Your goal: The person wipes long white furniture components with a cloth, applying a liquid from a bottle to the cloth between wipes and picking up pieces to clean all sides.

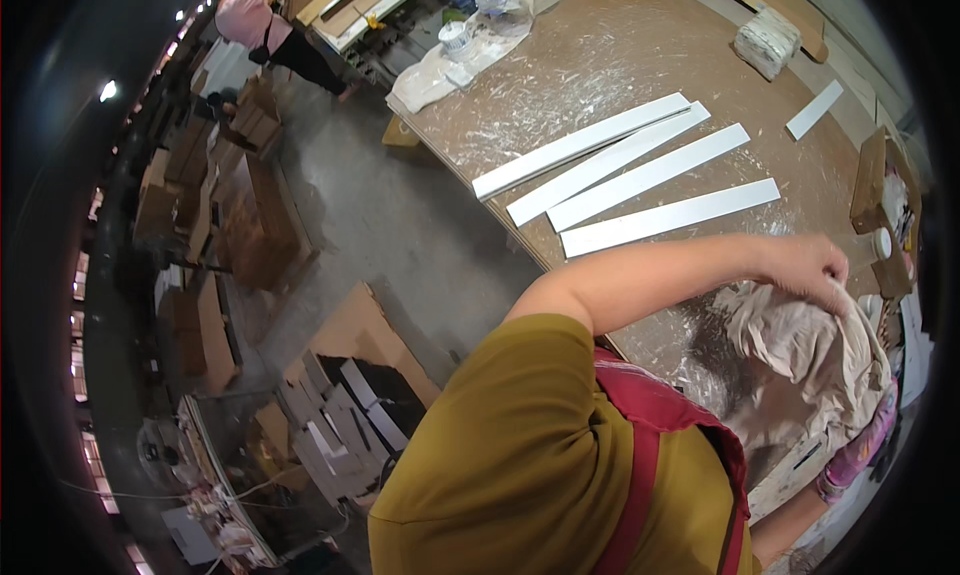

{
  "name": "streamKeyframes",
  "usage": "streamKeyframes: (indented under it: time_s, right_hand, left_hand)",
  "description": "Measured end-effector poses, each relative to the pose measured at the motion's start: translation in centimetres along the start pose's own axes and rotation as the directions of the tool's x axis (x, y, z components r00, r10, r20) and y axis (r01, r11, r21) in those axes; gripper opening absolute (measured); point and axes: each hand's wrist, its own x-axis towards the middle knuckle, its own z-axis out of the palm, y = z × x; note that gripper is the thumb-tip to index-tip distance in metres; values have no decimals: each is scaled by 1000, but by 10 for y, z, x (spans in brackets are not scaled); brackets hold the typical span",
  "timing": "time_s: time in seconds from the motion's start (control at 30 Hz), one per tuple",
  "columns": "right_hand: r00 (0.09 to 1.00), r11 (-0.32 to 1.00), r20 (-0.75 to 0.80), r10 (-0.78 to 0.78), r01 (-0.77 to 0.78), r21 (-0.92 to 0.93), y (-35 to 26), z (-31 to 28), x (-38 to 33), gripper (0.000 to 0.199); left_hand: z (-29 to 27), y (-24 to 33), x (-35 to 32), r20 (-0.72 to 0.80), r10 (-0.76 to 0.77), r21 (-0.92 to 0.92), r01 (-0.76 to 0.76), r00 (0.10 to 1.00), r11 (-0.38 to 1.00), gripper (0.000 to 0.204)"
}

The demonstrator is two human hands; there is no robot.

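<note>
White strips [655, 175] lie across the smeared brown table [600, 55]. At its right, the left hand [810, 271] grips a crumpled cloth [795, 340]; the gloved right hand's [862, 443] grip is unclear. Cardboard boxes [258, 220] stand on grey floor [370, 210].

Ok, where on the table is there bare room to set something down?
Widest bare patch: the white-smeared tabletop between the pale cloth, long white strips and mottled block. Smaller: between the strips' right ends and the cardboard box. Crowded: around the left hand, gloved right hand and crumpled cloth.
</note>
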Motion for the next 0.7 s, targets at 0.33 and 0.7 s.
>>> streamKeyframes:
  time_s: [0.33,0.7]
  right_hand:
    - [890,235,454,32,-448,863,-68,131,31,36]
    - [902,100,326,284,-366,925,-1,100,-23,37]
  left_hand:
    - [29,-101,-57,184,-444,-721,427,877,545,59]
    - [50,-8,7,142,-658,-860,421,740,288,51]
